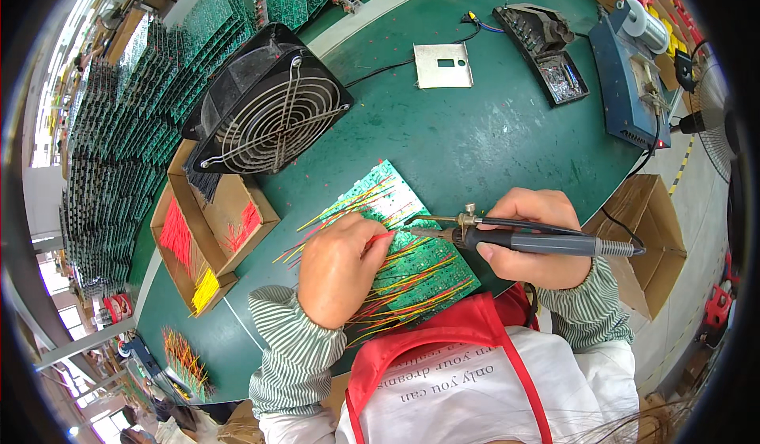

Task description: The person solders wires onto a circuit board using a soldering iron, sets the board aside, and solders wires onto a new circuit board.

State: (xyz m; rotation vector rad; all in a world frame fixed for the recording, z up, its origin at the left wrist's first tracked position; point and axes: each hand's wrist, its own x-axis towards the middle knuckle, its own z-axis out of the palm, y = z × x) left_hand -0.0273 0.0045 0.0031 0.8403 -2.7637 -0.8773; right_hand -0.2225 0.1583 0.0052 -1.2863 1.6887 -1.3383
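Note:
A green circuit board panel (pixel 439 268) lies on the table in front of me, with several red, yellow and black wires sticking out over its left side. My left hand (pixel 336 266) is over the board's left part, thumb and fingertips pinching a red wire (pixel 381 238). In my right hand (pixel 538 238) is a soldering iron (pixel 546 242), its tip pointing left onto the board close to my left fingertips. A thin feed tube with a brass clamp (pixel 469 216) is fixed along the iron. The exact contact at the tip is too small to tell.
A black fan (pixel 277 119) with a wire guard stands beyond the board. To the left sits a cardboard box (pixel 226 246) with red, yellow and black wires. At the back right are a blue solder feeder (pixel 629 80) and a black tool tray (pixel 558 76). Circuit boards (pixel 119 143) are stacked far left.

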